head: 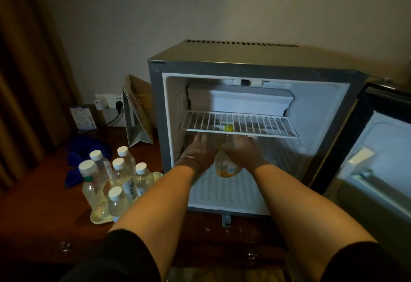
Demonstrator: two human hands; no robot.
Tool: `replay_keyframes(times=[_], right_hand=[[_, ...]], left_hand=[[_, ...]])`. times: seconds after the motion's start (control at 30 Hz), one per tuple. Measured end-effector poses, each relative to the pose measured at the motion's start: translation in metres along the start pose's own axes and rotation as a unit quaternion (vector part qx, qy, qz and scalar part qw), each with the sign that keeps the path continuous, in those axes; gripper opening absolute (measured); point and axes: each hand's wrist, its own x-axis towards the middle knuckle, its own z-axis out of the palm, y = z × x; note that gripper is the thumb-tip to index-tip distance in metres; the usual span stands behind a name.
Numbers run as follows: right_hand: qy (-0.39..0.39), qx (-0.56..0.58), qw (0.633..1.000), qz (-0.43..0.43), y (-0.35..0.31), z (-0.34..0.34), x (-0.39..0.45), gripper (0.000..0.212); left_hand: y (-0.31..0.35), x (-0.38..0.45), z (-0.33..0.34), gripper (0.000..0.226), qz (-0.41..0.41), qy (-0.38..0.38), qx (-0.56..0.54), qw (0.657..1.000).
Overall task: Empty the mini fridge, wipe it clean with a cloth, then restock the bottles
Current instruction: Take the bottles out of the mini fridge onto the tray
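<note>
Head camera looks forward and down, close to the open mini fridge (255, 112).

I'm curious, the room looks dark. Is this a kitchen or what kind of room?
Probably a hotel room, not a kitchen: a mini fridge on a wooden cabinet, water bottles on a tray, and curtains.

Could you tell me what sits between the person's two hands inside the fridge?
In the head view, a yellow-capped bottle of orange drink stands between the left hand and right hand, under the wire shelf.
</note>
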Motion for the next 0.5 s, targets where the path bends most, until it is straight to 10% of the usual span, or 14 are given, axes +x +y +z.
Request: replay_keyframes(times=[0.5], right_hand=[[-0.024, 0.064, 0.995, -0.068, 0.006, -0.001, 0.022, 0.072]], left_hand=[[-0.001, 0.043, 0.007, 0.043, 0.005, -0.017, 0.084, 0.996]])
